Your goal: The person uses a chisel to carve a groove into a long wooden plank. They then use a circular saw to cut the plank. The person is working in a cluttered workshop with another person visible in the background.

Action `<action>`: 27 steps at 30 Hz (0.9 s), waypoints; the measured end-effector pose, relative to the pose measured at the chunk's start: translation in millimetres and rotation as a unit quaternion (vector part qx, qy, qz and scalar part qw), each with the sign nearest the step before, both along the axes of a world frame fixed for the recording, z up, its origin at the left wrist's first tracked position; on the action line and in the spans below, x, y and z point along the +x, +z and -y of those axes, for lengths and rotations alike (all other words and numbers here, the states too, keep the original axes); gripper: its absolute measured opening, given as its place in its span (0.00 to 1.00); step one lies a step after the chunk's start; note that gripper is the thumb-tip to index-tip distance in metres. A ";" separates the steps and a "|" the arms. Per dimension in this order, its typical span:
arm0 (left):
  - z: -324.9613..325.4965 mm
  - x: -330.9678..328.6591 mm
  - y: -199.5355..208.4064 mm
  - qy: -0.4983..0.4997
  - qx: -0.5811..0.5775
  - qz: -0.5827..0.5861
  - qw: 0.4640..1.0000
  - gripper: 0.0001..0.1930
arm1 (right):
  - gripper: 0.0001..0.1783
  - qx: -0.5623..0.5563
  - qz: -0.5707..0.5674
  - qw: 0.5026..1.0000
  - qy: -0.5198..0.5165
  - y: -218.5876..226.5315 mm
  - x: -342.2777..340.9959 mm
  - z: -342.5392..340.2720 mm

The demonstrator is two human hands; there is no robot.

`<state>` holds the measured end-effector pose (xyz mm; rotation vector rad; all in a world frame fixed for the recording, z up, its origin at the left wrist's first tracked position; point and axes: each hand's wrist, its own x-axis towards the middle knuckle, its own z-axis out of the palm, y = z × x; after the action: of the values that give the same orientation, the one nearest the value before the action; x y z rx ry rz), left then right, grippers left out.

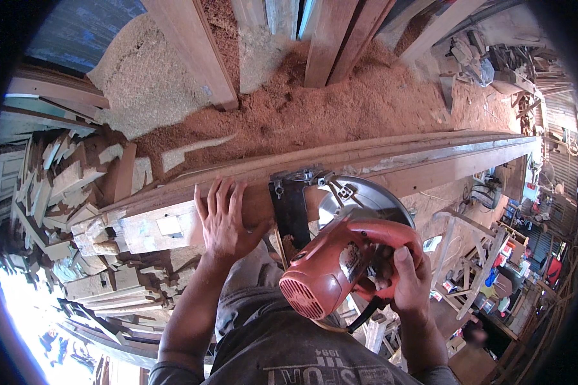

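Observation:
My right hand (410, 277) is wrapped round the rear handle of a red circular saw (321, 269). The saw's dark base plate (292, 215) rests on a long wooden beam (424, 176) that crosses in front of me. Its silver blade guard (376, 196) reaches over the beam; where the blade's teeth meet the wood is hidden. My left hand (225, 221) lies on the beam just left of the base plate, its fingers spread and pointing away from me. A pale square mark (169, 225) shows on the beam's left part.
Reddish sawdust (353, 106) covers the ground beyond the beam, with a paler heap (151, 77) at the far left. Planks (196, 51) lean in from the far side. Offcuts (115, 282) pile up on the left. A wooden frame (469, 263) stands at the right.

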<state>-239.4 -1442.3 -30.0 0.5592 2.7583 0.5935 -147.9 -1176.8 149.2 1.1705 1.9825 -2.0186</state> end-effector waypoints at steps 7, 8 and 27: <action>1.2 0.2 1.6 -0.003 -0.001 0.008 1.000 0.50 | 0.28 -0.061 0.027 0.997 0.049 -2.6 7.6 -15.7; 1.3 0.5 1.2 -0.001 -0.003 0.010 1.000 0.50 | 0.28 -0.064 0.043 0.995 0.060 0.3 9.5 -20.1; 3.0 0.6 -4.5 -0.010 -0.026 0.030 0.999 0.52 | 0.29 -0.064 -0.002 0.998 0.030 3.9 -26.5 -5.6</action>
<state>-238.8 -1445.3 -34.6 0.5471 2.7002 0.5225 -174.4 -1171.2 153.1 1.0689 1.8358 -2.0834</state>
